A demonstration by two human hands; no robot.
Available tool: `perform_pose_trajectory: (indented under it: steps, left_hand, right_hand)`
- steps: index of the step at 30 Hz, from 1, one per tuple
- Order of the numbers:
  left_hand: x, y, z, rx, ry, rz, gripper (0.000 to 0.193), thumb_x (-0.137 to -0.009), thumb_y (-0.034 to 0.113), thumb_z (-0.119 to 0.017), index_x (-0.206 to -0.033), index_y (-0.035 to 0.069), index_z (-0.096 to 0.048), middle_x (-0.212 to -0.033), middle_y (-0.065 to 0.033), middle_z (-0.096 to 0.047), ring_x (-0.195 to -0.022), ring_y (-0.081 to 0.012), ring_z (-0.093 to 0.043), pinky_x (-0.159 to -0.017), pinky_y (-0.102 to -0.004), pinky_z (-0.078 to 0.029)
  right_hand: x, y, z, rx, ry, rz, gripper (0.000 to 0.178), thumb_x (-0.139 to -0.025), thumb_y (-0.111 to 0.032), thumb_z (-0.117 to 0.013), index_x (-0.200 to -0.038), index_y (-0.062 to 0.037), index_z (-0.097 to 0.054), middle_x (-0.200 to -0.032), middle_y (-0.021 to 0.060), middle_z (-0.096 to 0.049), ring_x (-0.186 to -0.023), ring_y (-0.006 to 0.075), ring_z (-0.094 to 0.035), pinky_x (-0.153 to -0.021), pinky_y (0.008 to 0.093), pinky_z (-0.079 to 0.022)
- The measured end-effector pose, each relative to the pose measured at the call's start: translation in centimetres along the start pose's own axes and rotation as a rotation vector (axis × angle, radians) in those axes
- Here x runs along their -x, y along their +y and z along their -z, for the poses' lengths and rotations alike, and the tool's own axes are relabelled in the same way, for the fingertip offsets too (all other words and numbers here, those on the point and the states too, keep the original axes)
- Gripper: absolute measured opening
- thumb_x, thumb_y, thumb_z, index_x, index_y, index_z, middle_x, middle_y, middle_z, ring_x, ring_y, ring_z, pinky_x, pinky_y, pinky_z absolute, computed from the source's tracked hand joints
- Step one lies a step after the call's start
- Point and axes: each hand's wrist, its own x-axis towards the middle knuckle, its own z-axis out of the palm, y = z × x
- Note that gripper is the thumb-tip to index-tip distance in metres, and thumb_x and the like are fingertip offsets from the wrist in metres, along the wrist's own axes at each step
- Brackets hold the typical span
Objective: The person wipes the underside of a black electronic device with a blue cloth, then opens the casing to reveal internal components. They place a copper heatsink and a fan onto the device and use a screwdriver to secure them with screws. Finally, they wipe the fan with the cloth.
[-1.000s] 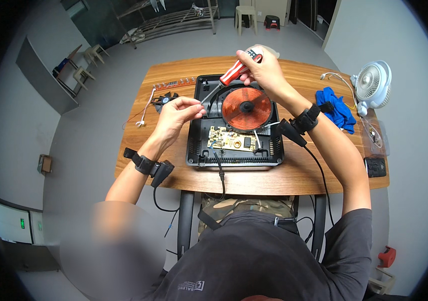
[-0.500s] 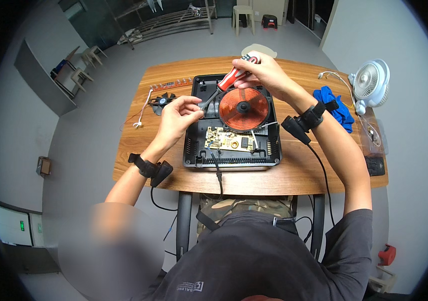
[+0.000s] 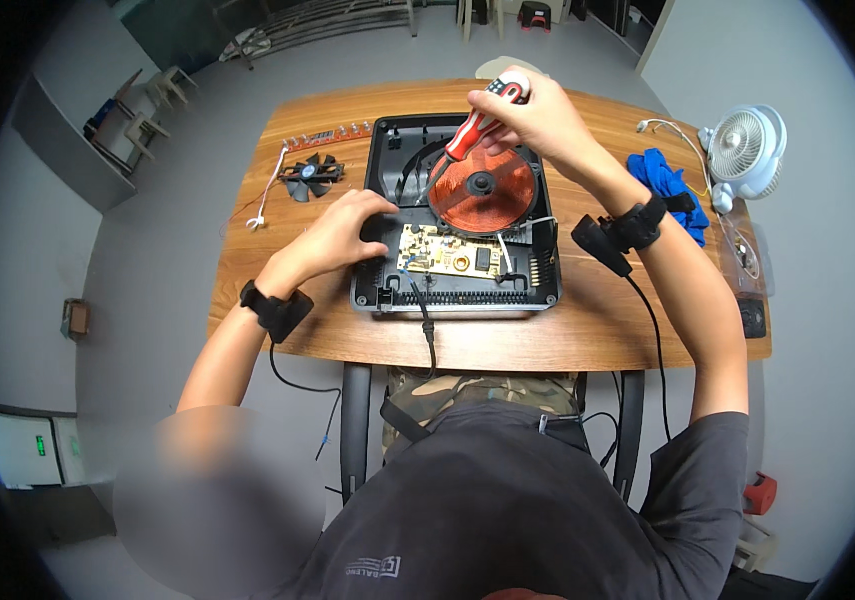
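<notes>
Gripping a screwdriver [image 3: 470,136], the right hand [image 3: 537,115] points it down beside the coil [image 3: 504,193] (left hand [image 3: 340,237], fingers loosely parted, over the case [image 3: 482,310]).

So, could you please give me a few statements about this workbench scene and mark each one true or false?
1. The right hand holds a red-and-white screwdriver. True.
2. The left hand is closed around the screwdriver's shaft. False: it is open, at the left side of the black housing.
3. The circuit board lies nearer the person than the round copper-coloured coil. True.
4. The blue cloth lies to the left of the housing. False: it lies to the right, beside the white fan.
5. A small black fan lies to the left of the housing. True.
</notes>
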Motion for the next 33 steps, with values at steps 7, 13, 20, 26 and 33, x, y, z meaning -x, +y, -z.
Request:
perform_pose_trajectory:
  steps: [7,13,20,26,33]
  left_hand:
    - [-1.0,0.1,-1.2,-0.104,-0.179,-0.029,0.068,-0.073,0.023,-0.089,-0.133,0.008,-0.064,-0.132,-0.0076,-0.062,-0.127,-0.0277,-0.052,-0.107,-0.0413,-0.033]
    - [-0.7,-0.2,-1.5,-0.121,-0.156,-0.023,0.071,-0.07,0.026,-0.09,-0.134,0.008,-0.063,-0.125,-0.007,-0.062,-0.122,-0.0262,-0.053,-0.103,-0.0397,-0.034]
    - [-0.3,-0.8,-2.2,-0.076,-0.076,-0.061,0.076,-0.066,0.028,-0.092,-0.132,0.006,-0.061,-0.122,-0.0082,-0.058,-0.119,-0.0273,-0.053,-0.102,-0.0403,-0.034]
    - [-0.2,-1.0,-2.6,-0.036,-0.032,-0.061,0.07,-0.066,0.029,-0.092,-0.125,0.006,-0.062,-0.114,-0.0081,-0.059,-0.114,-0.0275,-0.053,-0.1,-0.0422,-0.034]
    - [-0.5,-0.9,-2.6,-0.05,-0.042,-0.034,0.069,-0.067,0.028,-0.092,-0.125,0.006,-0.063,-0.115,-0.0081,-0.06,-0.114,-0.0274,-0.054,-0.1,-0.0421,-0.035]
  right_hand:
    - [0.7,0.1,0.9,0.066,-0.006,-0.072,0.037,-0.096,-0.03,-0.074,-0.098,0.002,-0.055,-0.085,0.0165,-0.074,-0.069,0.0192,-0.075,-0.061,0.0293,-0.065]
    - [0.1,0.1,-0.5,0.116,-0.057,-0.098,0.039,-0.095,-0.034,-0.075,-0.095,-0.0003,-0.056,-0.082,0.0128,-0.073,-0.068,0.0163,-0.075,-0.061,0.0279,-0.064]
    - [-0.7,0.6,-1.4,0.153,-0.071,-0.116,0.038,-0.094,-0.035,-0.077,-0.096,-0.0019,-0.058,-0.081,0.0086,-0.072,-0.063,0.0124,-0.07,-0.059,0.027,-0.063]
    - [-1.3,0.8,-1.9,0.135,-0.08,-0.141,0.036,-0.094,-0.035,-0.076,-0.097,-0.0037,-0.058,-0.081,0.0058,-0.07,-0.064,0.012,-0.071,-0.057,0.0259,-0.062]
    - [-1.5,0.6,-2.4,0.151,-0.11,-0.142,0.034,-0.095,-0.032,-0.075,-0.098,-0.0034,-0.059,-0.082,0.0062,-0.071,-0.065,0.0121,-0.071,-0.058,0.0259,-0.062]
